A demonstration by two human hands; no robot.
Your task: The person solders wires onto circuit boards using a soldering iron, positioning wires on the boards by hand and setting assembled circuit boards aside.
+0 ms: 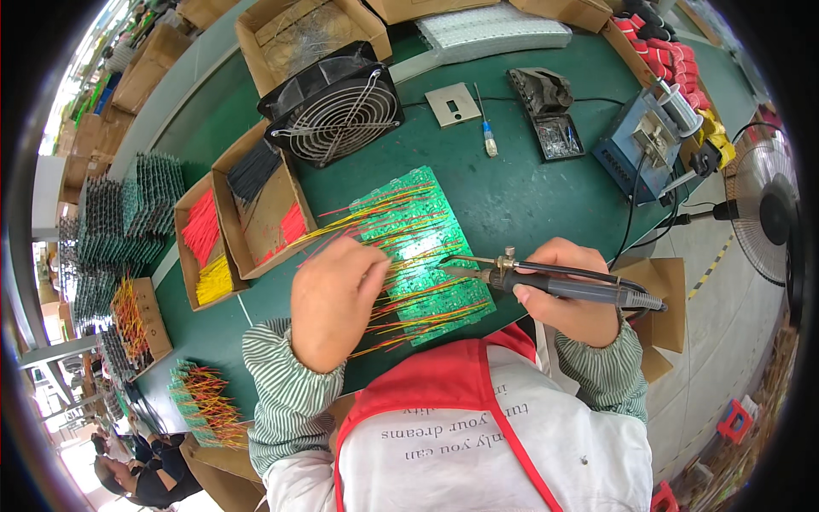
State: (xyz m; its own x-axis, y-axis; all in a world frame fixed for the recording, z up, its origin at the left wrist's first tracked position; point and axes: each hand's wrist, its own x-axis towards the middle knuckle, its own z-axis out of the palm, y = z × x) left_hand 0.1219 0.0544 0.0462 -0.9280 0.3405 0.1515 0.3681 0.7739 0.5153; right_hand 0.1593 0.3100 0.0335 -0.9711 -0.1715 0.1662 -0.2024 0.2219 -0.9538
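A green circuit board panel [439,218] lies on the bench in front of me, with rows of red and yellow wires [409,294] sticking out to its left. My right hand [570,294] grips a soldering iron [563,287] that has a thin solder feed tube along its top. The iron's tip points left and meets the middle of the panel. Over the panel's left edge, my left hand [335,299] is closed in a pinch on a thin wire; its fingertips are partly hidden among the wires.
Cardboard trays hold red wires [200,226], yellow wires [215,280] and black wires [253,169]. Beyond them stands a black fan [341,119]. A screwdriver [487,128], a black box [550,115] and a blue soldering station [640,141] occupy the far right. Stacked boards [128,213] stand left.
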